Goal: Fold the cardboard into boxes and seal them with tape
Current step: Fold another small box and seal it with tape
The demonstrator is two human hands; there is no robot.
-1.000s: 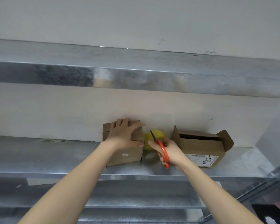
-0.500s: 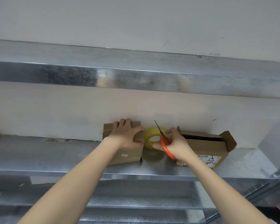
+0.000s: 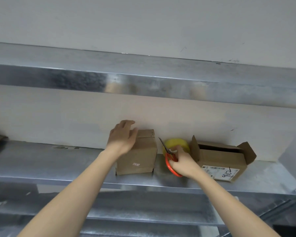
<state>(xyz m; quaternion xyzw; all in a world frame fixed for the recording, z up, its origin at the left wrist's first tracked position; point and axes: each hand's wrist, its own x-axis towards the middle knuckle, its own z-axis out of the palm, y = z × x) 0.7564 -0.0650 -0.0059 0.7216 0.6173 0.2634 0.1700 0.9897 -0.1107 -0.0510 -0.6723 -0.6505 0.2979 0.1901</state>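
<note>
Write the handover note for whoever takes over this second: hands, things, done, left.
Left hand: open, at the top of the closed box; contact unclear.
Right hand: grips the orange scissors, fingers at the tape roll.
Roll stands between the two boxes on the metal shelf.
Done: closed box folded shut.
Left: open box, flaps up, needs closing and taping.
</note>
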